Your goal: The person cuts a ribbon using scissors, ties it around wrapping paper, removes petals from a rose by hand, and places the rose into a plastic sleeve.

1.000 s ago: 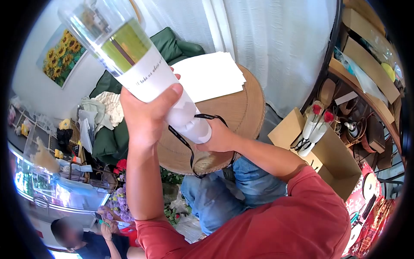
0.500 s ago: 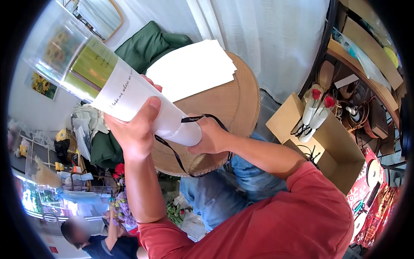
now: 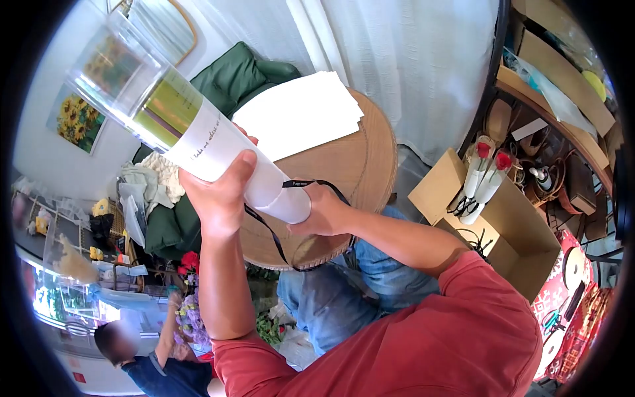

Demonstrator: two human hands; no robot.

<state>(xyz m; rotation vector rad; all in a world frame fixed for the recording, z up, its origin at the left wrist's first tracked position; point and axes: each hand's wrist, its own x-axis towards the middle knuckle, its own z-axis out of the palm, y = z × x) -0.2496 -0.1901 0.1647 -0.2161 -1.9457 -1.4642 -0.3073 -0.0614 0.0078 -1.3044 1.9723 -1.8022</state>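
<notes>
- I hold the clear tube [image 3: 116, 63] tilted above the surface [image 3: 377, 152]; its white wrap [image 3: 218, 142] is on.
- Left hand [image 3: 219, 195]: gripping the white wrap. Right hand [image 3: 324, 210]: gripping its lower end.
- Black ribbon [image 3: 299, 184]: hangs in a slack loop; I judge fastening unfinished.
- Two wrapped roses [image 3: 489, 188] rest at the box [image 3: 529, 261], apparently complete.
</notes>
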